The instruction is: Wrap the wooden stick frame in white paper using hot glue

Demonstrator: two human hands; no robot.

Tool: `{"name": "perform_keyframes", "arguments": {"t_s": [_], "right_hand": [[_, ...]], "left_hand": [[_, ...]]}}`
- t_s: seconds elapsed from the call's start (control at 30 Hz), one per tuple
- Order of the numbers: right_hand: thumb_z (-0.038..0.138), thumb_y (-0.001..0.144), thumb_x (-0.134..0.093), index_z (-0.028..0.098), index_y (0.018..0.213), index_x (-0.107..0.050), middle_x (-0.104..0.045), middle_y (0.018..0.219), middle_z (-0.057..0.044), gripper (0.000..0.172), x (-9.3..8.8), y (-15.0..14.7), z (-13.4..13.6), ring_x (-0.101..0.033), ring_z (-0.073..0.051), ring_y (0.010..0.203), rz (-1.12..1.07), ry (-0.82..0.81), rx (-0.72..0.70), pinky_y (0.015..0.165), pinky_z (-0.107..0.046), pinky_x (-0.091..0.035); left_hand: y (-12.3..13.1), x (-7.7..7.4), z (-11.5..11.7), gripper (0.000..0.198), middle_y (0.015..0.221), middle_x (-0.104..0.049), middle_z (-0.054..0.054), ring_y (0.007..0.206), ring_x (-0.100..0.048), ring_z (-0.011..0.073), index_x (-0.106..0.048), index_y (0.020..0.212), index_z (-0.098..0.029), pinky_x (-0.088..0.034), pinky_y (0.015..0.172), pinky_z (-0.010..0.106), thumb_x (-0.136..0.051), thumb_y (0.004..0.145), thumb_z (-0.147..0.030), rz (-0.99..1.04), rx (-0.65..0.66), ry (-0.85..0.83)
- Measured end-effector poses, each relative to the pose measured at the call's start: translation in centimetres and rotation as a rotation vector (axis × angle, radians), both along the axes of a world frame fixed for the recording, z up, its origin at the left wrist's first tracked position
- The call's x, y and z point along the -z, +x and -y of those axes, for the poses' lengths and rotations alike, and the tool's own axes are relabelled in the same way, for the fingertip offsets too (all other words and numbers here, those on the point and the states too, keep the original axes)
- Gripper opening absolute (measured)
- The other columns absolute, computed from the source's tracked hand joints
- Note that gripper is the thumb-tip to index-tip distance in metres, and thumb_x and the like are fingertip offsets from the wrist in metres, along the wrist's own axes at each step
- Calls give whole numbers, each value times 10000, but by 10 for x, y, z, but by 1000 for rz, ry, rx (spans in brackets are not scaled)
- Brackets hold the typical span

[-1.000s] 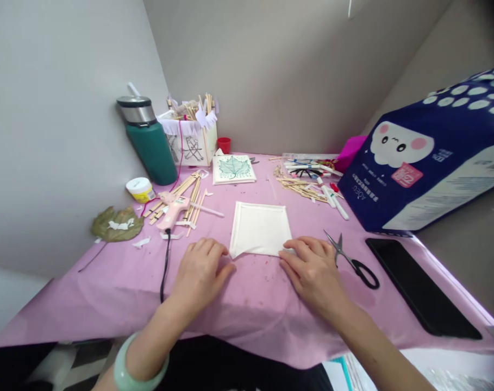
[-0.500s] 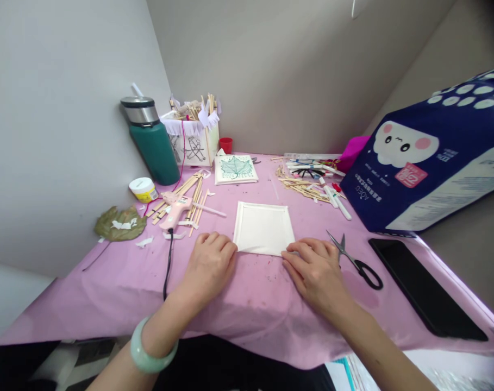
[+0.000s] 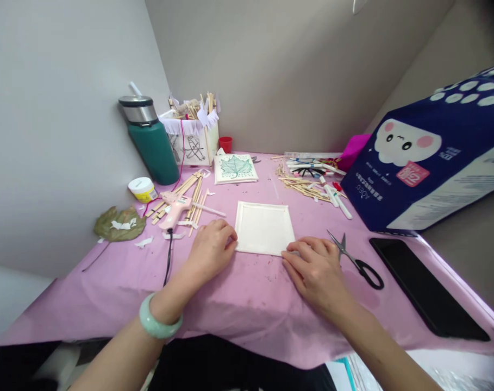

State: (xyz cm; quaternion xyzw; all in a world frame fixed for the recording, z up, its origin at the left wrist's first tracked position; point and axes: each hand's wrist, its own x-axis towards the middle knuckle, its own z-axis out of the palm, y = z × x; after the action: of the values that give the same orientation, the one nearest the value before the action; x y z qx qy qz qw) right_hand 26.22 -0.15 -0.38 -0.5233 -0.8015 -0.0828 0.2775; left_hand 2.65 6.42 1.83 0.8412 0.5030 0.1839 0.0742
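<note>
A white square panel with raised edges (image 3: 265,229) lies flat on the pink cloth in front of me. My left hand (image 3: 214,247), its fingers curled together, is at the panel's left edge near the front corner. Whether it grips the edge is hidden by the fingers. At the front right corner, my right hand (image 3: 313,266) pinches the panel's edge between thumb and fingers. Black-handled scissors (image 3: 355,259) lie partly spread just right of that hand. A pink glue gun (image 3: 176,209) rests beyond my left hand.
Wooden sticks (image 3: 197,198), a dried leaf (image 3: 120,224) and a green bottle (image 3: 152,144) stand or lie left. A leaf-print panel (image 3: 235,168) is behind. Right are markers (image 3: 340,201), a black phone (image 3: 428,288) and a big blue package (image 3: 426,157).
My left hand has moved slightly up along the panel's left side, from its front left corner. The panel's front edge now looks straighter. My right hand has hardly moved.
</note>
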Motion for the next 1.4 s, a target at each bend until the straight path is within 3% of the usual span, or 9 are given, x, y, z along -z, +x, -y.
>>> {"name": "perform_keyframes", "arguments": {"t_s": [0.1, 0.23, 0.33, 0.43, 0.53, 0.73, 1.1, 1.4], "right_hand": [[207, 881, -561, 210, 843, -692, -672, 904, -35, 136, 0, 0, 0, -509, -222, 959, 9, -5, 0, 876, -426, -262], [204, 885, -550, 213, 837, -692, -668, 909, -38, 150, -1, 0, 1, -502, -221, 959, 9, -11, -4, 870, -420, -267], [202, 880, -552, 212, 822, -693, -666, 912, -42, 152, -1, 0, 0, -499, -225, 960, 13, -14, 7, 871, -423, -269], [198, 872, -561, 211, 821, -693, -663, 910, -43, 142, -1, -1, 0, -500, -228, 960, 20, -21, 21, 869, -426, -272], [192, 869, -562, 211, 822, -693, -663, 907, -42, 141, -2, -2, 0, -502, -225, 957, 23, -25, 27, 873, -427, -274], [206, 877, -555, 210, 806, -691, -665, 898, -41, 153, -4, -3, 1, -507, -227, 943, 16, -29, 33, 862, -424, -276], [202, 888, -536, 219, 808, -695, -653, 855, -41, 179, -7, -4, 1, -497, -213, 916, 11, -51, 10, 850, -412, -280], [219, 880, -550, 202, 812, -682, -650, 937, -55, 149, -9, 8, -15, -516, -222, 916, -65, -120, 23, 817, -395, -340]], "left_hand": [[-1, -2, -3, 76, 873, -623, 57, 822, -577, 206, -591, 838, -174, -425, 735, 334, -522, 811, -160, -13, -70, 11], [-11, -5, 2, 130, 842, -645, 46, 783, -592, 186, -580, 850, -176, -437, 711, 310, -451, 865, -162, 183, -185, 69], [-14, -1, 21, 141, 885, -661, 49, 833, -596, 185, -599, 895, -182, -451, 755, 316, -458, 888, -178, 270, -117, 137], [-10, 7, 42, 163, 934, -668, 67, 891, -582, 205, -619, 941, -183, -453, 811, 351, -463, 897, -172, 194, -13, 152], [-4, 14, 48, 165, 933, -663, 84, 891, -575, 220, -623, 962, -174, -454, 814, 374, -472, 898, -190, 142, -99, 172], [2, 8, 29, 137, 807, -639, 57, 806, -586, 215, -639, 843, -184, -444, 728, 340, -539, 864, -275, 33, -202, 42], [1, 4, 6, 167, 849, -664, 38, 815, -604, 178, -661, 803, -195, -448, 744, 294, -499, 831, -168, 124, -31, -121], [5, -8, -15, 44, 675, -632, 8, 637, -572, 175, -581, 732, -212, -308, 531, 265, -539, 722, -212, -44, -106, -237]]}}
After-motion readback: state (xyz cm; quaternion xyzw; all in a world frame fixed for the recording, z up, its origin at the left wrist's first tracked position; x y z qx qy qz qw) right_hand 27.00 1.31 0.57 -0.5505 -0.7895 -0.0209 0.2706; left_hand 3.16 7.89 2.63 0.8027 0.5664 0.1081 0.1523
